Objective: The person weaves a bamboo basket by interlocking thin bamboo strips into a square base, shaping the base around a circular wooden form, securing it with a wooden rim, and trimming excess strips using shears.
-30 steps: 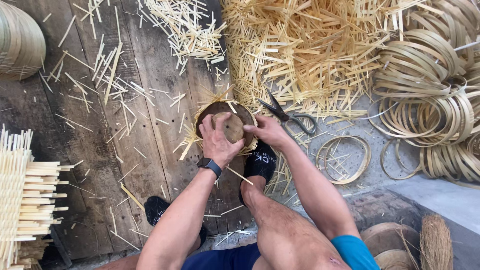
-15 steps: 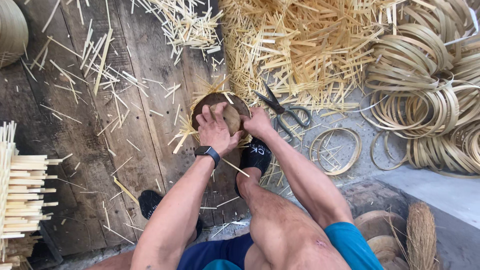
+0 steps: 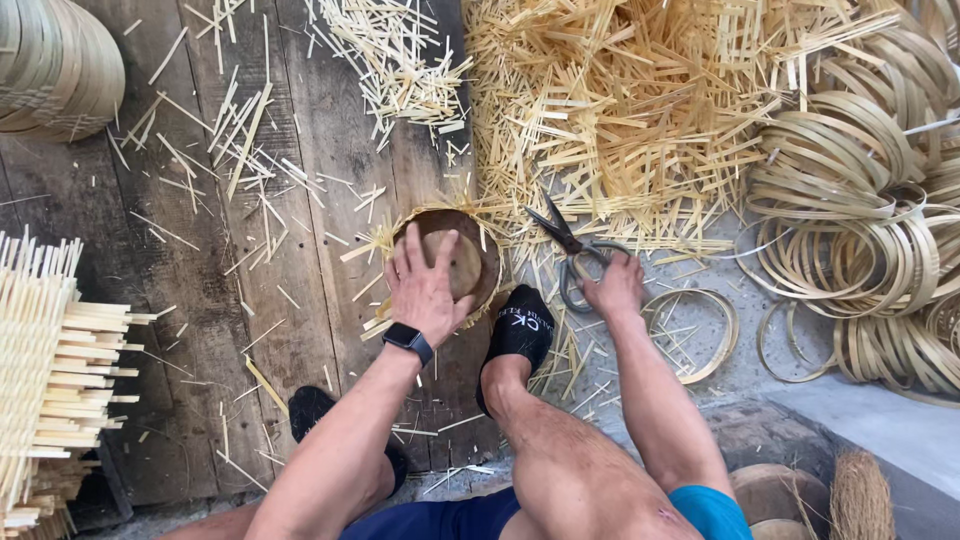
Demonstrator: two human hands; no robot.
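Note:
My left hand [image 3: 425,290] lies flat, fingers spread, on a round wooden mould [image 3: 462,258] that sits inside a small woven bamboo basket [image 3: 480,225] with loose strip ends sticking out around its rim. A black watch is on that wrist. My right hand [image 3: 612,285] rests on the handles of dark metal scissors [image 3: 565,245] lying on the floor just right of the basket, blades pointing up-left. My feet in black socks [image 3: 520,330] sit below the basket.
A big heap of cut bamboo strips [image 3: 640,110] covers the top middle. Coils of bamboo rings [image 3: 860,210] pile at the right, with single hoops [image 3: 700,330] near my right hand. Stacked woven mats [image 3: 50,380] at left, finished baskets [image 3: 50,60] top left.
My right hand left the basket and moved right onto the scissors' handles. My left hand stayed pressed on the mould.

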